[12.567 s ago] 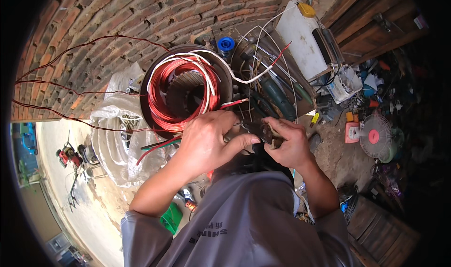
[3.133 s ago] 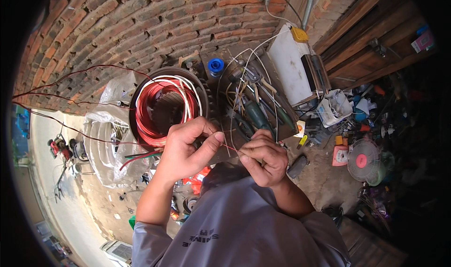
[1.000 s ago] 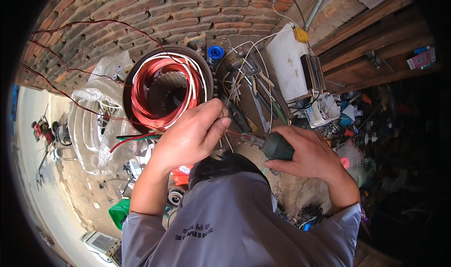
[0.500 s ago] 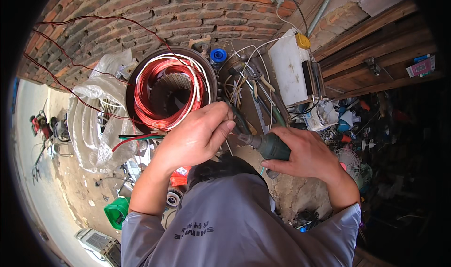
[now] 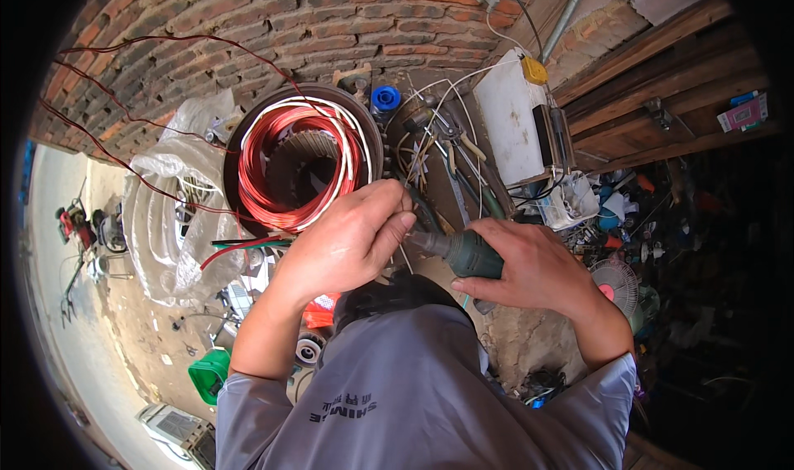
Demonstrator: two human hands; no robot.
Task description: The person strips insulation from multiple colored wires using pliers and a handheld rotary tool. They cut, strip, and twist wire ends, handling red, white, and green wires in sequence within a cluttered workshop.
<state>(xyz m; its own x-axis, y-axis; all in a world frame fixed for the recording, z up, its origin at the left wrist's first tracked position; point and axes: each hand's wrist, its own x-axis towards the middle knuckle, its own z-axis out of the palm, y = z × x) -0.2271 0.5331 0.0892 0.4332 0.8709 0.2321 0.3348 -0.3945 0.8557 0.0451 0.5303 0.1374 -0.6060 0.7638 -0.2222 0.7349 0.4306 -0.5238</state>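
Observation:
My left hand [image 5: 347, 234] is closed in a pinch, thumb against the fingers, in front of a motor stator. A thin wire seems to run from its fingertips toward the tool; most of it is hidden. My right hand [image 5: 538, 263] wraps round a dark green handheld power tool [image 5: 475, 255], its narrow grey nose pointing left, close to my left thumb. The stator [image 5: 234, 152] is a round brown housing with a thick ring of red copper windings [image 5: 256, 185] and white sleeving [image 5: 361, 143] along the rim. Red, green and black leads [image 5: 240, 248] stick out beside my left forearm.
Pliers [image 5: 451, 131] and other hand tools lie beyond the power tool, near a blue spool [image 5: 385, 98]. A white box [image 5: 509, 127] stands to their right. Clear plastic wrapping [image 5: 153, 222] sits left of the stator, and dark red twisted wires [image 5: 116, 98] stretch leftward from it.
My right hand and the power tool have shifted slightly left, bringing the nose nearer my left thumb. My left hand stays nearly in place. The view has moved slightly.

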